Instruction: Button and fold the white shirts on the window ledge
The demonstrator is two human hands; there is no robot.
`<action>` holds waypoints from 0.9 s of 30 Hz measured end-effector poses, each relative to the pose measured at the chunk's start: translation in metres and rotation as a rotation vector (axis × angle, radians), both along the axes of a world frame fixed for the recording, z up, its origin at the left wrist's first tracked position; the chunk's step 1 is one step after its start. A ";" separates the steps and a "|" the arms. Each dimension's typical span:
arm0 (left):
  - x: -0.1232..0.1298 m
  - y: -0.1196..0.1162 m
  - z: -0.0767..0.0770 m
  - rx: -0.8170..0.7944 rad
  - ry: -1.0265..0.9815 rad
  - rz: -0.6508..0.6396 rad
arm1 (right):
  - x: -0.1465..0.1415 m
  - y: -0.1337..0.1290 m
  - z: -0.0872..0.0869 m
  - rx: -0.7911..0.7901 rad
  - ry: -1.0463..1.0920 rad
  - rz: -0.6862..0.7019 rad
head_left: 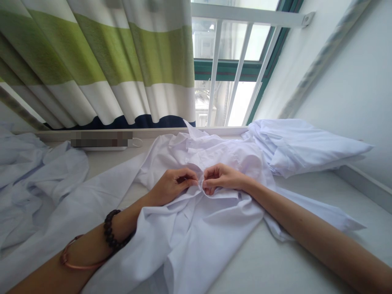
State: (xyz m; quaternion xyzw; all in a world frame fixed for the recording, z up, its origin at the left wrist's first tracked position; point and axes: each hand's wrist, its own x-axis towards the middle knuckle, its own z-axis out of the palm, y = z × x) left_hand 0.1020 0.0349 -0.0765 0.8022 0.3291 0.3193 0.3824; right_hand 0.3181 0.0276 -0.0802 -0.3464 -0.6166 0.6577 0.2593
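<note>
A white garment, which looks like a long-sleeved coat or shirt, lies spread out and rumpled in front of me. Near its middle, my left hand pinches one edge of the cloth between thumb and fingers. Close against it, my right hand grips the facing edge with curled fingers. The fingertips of both hands almost meet, and the cloth bunches up between them. Whether a button sits there is too small to tell. A pointed collar tip rises at the garment's far end, and one sleeve stretches out to the right.
A folded white garment lies at the back right. More crumpled white cloth is heaped on the left. Behind stand a striped curtain and a white railing before the window. A partly blurred flat box lies by the back ledge.
</note>
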 end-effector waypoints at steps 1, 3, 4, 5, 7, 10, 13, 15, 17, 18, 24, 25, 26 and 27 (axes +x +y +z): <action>0.000 0.000 0.000 -0.004 0.003 0.001 | 0.000 0.000 0.000 0.009 -0.005 0.002; 0.000 0.001 0.000 -0.014 0.009 -0.002 | 0.000 -0.001 0.000 0.019 -0.010 0.003; 0.000 0.001 0.000 -0.018 0.010 -0.009 | 0.000 -0.001 0.000 0.018 -0.009 0.002; 0.000 0.002 0.000 -0.021 0.011 -0.018 | 0.000 -0.001 0.000 0.012 -0.007 0.001; 0.000 0.003 -0.001 -0.017 0.013 -0.037 | 0.000 -0.001 0.001 -0.011 0.000 0.002; -0.001 0.005 -0.002 0.001 0.027 -0.054 | 0.001 0.000 0.002 -0.048 0.012 0.010; -0.002 0.005 -0.002 0.007 0.037 -0.065 | 0.001 0.001 0.002 -0.060 0.026 0.016; -0.002 0.005 -0.003 0.012 0.040 -0.067 | 0.002 0.001 0.001 -0.062 0.031 0.020; -0.002 0.005 -0.004 0.025 0.047 -0.066 | 0.002 0.001 0.001 -0.052 0.022 0.025; -0.002 0.005 -0.004 0.039 0.049 -0.071 | 0.002 0.000 0.002 -0.043 0.014 0.024; -0.005 0.008 -0.007 0.131 0.051 -0.140 | -0.001 -0.002 -0.004 0.071 -0.011 0.029; -0.005 0.008 -0.007 0.151 0.053 -0.149 | -0.001 -0.002 -0.006 0.089 -0.009 0.029; -0.005 0.008 -0.007 0.175 0.055 -0.158 | -0.001 -0.002 -0.008 0.104 -0.009 0.025; -0.006 0.008 -0.008 0.198 0.057 -0.169 | -0.002 -0.002 -0.009 0.116 -0.011 0.019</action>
